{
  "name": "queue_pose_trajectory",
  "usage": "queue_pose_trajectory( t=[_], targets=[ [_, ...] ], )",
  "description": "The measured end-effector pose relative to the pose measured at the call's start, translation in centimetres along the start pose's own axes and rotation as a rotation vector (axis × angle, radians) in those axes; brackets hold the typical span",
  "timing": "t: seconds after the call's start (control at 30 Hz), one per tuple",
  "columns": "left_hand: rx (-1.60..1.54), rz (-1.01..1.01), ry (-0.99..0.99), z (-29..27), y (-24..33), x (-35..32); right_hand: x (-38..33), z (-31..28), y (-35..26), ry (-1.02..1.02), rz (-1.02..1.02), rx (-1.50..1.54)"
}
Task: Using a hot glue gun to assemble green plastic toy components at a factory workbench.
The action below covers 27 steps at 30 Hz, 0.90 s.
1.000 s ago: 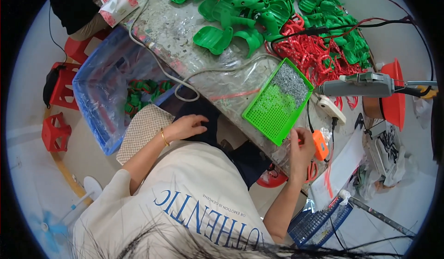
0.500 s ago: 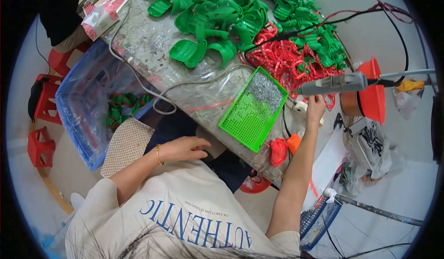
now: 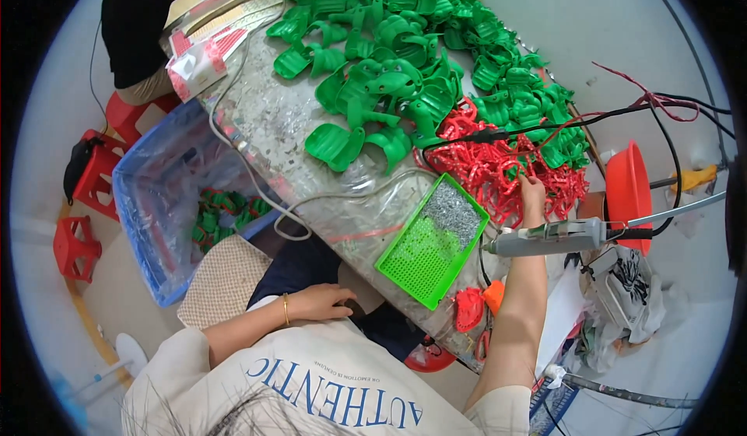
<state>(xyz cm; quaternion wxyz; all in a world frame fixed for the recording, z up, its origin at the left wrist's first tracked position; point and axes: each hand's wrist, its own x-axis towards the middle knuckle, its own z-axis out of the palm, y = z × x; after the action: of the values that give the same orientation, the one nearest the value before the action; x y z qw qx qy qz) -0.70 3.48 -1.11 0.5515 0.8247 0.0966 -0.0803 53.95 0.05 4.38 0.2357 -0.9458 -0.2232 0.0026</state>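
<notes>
My right hand (image 3: pixel 532 193) reaches past the grey handheld tool (image 3: pixel 548 238) to the pile of red plastic pieces (image 3: pixel 486 160). Its fingers are stretched out and slightly apart, with the tips among the pieces; I see nothing clearly gripped. Over my lap rests my left hand (image 3: pixel 317 304), fingers loosely extended and holding nothing visible. In front of me a bright green perforated tray (image 3: pixel 406 274) lies on the table, with small silvery and clear bits in it. Green plastic crocodile-head parts (image 3: pixel 393 78) are heaped behind the red pile.
A blue lined bin (image 3: pixel 144 226) with red and green pieces stands at left. Red stools (image 3: pixel 76 249) and a person in black (image 3: pixel 140 28) are beyond. A grey cord (image 3: pixel 268 203) crosses the table. A red basin (image 3: pixel 629 191) and hanging black cables (image 3: pixel 677 148) are at right.
My right hand has left the white spool beside the tool and moved farther away into the red pile. My left hand stays at my lap. The whole view has shifted.
</notes>
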Motion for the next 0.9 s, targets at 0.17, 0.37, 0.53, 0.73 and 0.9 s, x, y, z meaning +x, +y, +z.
queue_pose_trajectory(
  t=[0.17, 0.37, 0.53, 0.73, 0.9],
  targets=[
    [0.01, -0.087, -0.066, 0.3, -0.7, 0.4, 4.7, 2.1, 2.2, -0.196, 0.178, -0.063],
    [0.047, 0.017, 0.023, 0.5, -1.1, 0.7, 7.7, 2.4, 6.6, -0.042, 0.119, -0.043],
    [0.045, -0.008, 0.016, 0.9, -1.6, 0.2, 4.8, 3.1, 3.8, -0.236, 0.1, 0.365],
    [0.078, -0.03, -0.003, 0.4, -1.1, 0.1, 2.8, -0.2, 3.1, -0.284, -0.127, 0.412],
    [0.083, -0.053, 0.004, -0.3, -0.8, -0.7, -1.1, -3.7, -1.8, -0.12, 0.063, 0.752]
  ],
)
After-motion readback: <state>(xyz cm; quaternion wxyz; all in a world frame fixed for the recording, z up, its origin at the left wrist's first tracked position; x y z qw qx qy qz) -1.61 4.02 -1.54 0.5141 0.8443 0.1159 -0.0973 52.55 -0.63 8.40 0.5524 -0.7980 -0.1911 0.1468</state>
